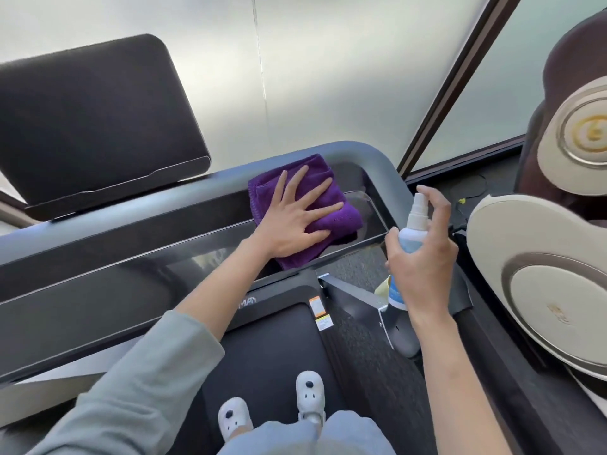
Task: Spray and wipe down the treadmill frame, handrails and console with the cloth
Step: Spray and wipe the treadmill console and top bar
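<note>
Purple cloth (305, 208) under flat left hand (295, 221) near console's (164, 244) right edge, right hand (423, 257) gripping spray bottle (410, 231).

A frosted glass wall (328, 77) fills the background, split by a thin vertical seam and a dark slanted frame bar (456, 83) on the right. At the far right stands what looks like a massage chair (571, 159), dark brown with cream padded panels; one cream panel (538, 284) bears a round inset ringed in metal. On the dark floor (466, 185) between the glass and the chair lies a thin black cable with a small yellow tag (462, 201). At the bottom, two white slippers (308, 394) with black dots poke out below pale blue trouser legs (345, 435).
</note>
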